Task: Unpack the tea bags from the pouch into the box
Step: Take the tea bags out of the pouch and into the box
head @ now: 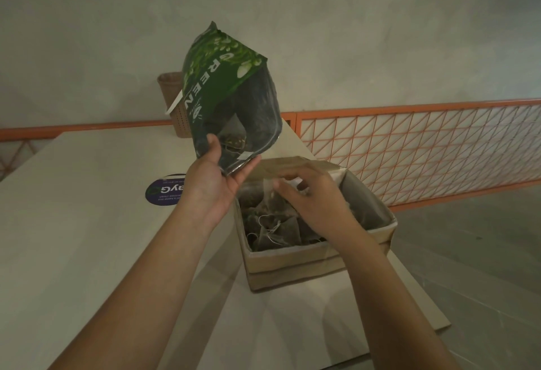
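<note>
My left hand (215, 178) gripped upturned pouch (231, 97) by mouth; right hand (310, 194), over box (292, 264), fingers curled, seemingly pinching tea bag (270, 194).

The pouch (225, 97) is a glossy plastic film, printed dark green on its face, while its inner lining looks grey and faintly shiny (light catches along the open rim). The box (292, 264) is plain brown cardboard, matt and slightly creased, with a band of smoother tape around its lower wall. The tea bags (272, 223) inside it are of fine translucent mesh with thin white strings. The desk (73, 223) has a smooth, pale, matt top, and a round sticker (164, 191) on it has a slight sheen. The basket (175, 106) behind looks like perforated tan plastic. The railing (409, 147) is orange painted metal wire, and the wall (351, 33) is rough matt plaster.
</note>
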`<act>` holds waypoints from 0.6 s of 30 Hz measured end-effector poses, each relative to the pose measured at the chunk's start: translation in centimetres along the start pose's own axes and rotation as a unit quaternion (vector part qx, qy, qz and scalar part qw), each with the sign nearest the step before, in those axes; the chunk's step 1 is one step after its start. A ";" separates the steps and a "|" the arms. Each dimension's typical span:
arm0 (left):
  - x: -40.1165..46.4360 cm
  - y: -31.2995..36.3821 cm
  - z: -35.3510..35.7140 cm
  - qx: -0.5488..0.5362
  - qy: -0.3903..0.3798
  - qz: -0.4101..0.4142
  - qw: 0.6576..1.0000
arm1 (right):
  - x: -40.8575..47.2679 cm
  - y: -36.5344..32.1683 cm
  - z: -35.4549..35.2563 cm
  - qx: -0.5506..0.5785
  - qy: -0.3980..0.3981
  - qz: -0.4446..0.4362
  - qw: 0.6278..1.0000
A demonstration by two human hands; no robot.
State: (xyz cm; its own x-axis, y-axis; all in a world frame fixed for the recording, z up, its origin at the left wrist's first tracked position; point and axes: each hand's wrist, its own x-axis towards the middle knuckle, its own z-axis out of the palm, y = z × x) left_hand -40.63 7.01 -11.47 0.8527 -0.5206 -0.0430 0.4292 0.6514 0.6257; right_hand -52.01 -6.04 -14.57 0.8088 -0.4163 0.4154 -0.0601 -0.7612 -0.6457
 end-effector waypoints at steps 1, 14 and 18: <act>0.0 0.0 0.0 -0.001 0.000 -0.002 1.000 | 0.0 0.0 -0.2 -0.011 -0.014 0.000 1.000; -0.4 -0.2 0.3 0.020 -0.019 0.000 1.000 | 2.2 -6.4 -1.4 0.059 0.125 -0.130 0.982; -0.5 -0.3 0.1 0.013 -0.027 -0.001 1.000 | 4.6 -8.0 -0.4 -0.021 0.055 -0.162 0.985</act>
State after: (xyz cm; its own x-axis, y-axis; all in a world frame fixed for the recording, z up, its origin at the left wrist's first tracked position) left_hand -41.22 7.03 -11.51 0.8339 -0.5519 -0.0033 0.4231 0.6355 0.6459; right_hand -48.04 -2.12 -7.22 0.7216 -0.1980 0.6634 0.1651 -0.8814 -0.4426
